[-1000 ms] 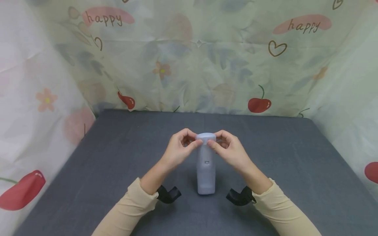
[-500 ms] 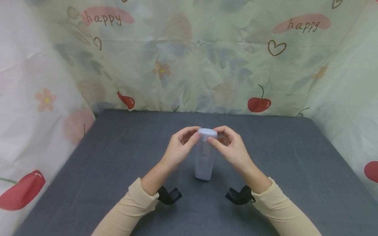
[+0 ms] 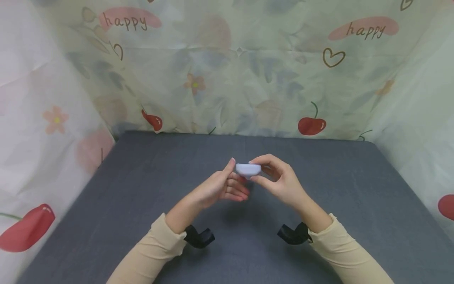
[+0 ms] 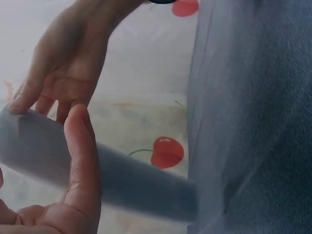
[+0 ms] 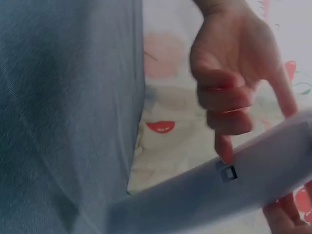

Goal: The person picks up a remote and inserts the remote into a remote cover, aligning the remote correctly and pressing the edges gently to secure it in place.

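A long, pale grey-blue plastic object [image 3: 248, 169] is held above the table, its narrow end facing the head camera. My right hand [image 3: 282, 179] pinches that end between thumb and fingers. In the left wrist view the object's body [image 4: 146, 187] stretches away toward the cloth, blurred at its far end. The right wrist view shows a small square slot [image 5: 228, 172] on its side. Beside it, my left hand [image 3: 215, 189] has its thumb raised and its fingers extended loosely beneath. One left fingertip overlaps the edge by the slot in the right wrist view.
A dark grey cloth covers the table [image 3: 159, 165]. Patterned curtains [image 3: 230, 106] with cherries and hearts hang behind it and along both sides. Black straps [image 3: 200, 238] stick out near both wrists, below the beige sleeves [image 3: 149, 252].
The object has swung up from hanging downward to pointing away from the head camera. My left hand has let go of its top end and dropped lower; my right hand keeps its pinch.
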Demonstrator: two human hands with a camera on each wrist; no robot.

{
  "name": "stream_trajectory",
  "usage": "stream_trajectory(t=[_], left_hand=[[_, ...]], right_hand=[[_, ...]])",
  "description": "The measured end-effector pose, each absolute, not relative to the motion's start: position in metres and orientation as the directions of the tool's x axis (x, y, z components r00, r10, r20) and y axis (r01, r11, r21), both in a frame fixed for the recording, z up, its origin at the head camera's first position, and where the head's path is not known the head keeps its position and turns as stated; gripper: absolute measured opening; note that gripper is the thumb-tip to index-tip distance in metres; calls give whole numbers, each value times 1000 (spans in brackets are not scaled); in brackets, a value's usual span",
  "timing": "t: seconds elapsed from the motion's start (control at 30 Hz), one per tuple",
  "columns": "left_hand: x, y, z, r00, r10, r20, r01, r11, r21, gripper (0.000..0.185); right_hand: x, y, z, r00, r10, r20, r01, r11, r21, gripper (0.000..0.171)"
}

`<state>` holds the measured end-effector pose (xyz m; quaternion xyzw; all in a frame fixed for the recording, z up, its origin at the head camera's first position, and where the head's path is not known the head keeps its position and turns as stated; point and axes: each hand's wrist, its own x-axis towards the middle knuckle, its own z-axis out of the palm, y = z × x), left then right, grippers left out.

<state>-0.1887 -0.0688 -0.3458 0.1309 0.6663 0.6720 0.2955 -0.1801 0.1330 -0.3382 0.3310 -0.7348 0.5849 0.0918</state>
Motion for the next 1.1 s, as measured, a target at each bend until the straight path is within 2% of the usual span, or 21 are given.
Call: stream_trajectory(t=[0.13,0.27,0.37,0.47,0.63,0.73,0.87,1.1], left_hand=[[-187,-70,-340,-794,565,-225,-268,8,963,70],[-188,-72,-339,-795,569,-211,-283,-41,958,51],[-188,-74,-341,-792,583,-180,-255,-48,966,46],[-188,-74,-344,-793,588,-160,-218,-29,975,46],[-189,-74,-348,-792,599,-116,-170,-33,985,51],[-190,-74,-351,-789,609,-82,-129,-33,991,55],[-189,-74,-353,-776,628,-50,-58,8,998,60],[-187,-74,-353,-763,645,-33,15,68,998,60]], right_hand=[[-181,135,-343,-661,-453,598,-700,85,-709,35],[-179,138,-346,-637,-495,591,-741,182,-647,35],[-177,141,-346,-674,-505,539,-719,279,-637,36],[-175,142,-345,-743,-482,464,-643,320,-696,42],[-178,144,-344,-880,-349,322,-440,345,-829,43],[-181,145,-346,-929,-310,201,-310,360,-880,39],[-183,144,-349,-928,-361,92,-228,356,-906,41],[-183,140,-354,-898,-438,52,-213,327,-921,52]])
